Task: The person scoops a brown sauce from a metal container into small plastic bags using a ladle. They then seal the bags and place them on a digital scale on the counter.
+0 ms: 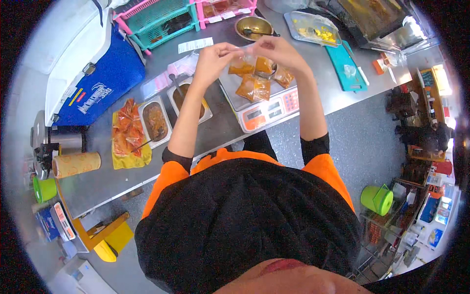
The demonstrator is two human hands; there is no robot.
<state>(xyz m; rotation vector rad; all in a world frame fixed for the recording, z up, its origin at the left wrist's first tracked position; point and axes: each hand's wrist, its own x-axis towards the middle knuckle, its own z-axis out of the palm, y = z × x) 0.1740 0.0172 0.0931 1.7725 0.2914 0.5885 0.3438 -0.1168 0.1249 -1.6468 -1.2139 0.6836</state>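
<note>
Both hands hold the top edge of a clear plastic bag (pixel 246 51) over a digital scale (pixel 253 114). My left hand (pixel 220 58) pinches it from the left, fingers closed; my right hand (pixel 277 51) pinches it from the right. On the scale's pan lie several clear bags of orange-brown sauce (pixel 251 86). What the held bag contains is hard to tell behind the others. Left of the scale stand two steel pans of food, one (pixel 202 117) with a ladle in it, the other (pixel 156 121) with a thin handle across its edge.
A yellow cloth (pixel 141 161) bears filled red-orange bags (pixel 126 128). Beyond the scale are a steel bowl (pixel 244 22) with a black-handled utensil, a tray (pixel 293 31) with yellow pieces and a teal cutting board (pixel 339 73) with a knife. Plastic racks (pixel 161 22) and a blue cooler box (pixel 114 73) stand left.
</note>
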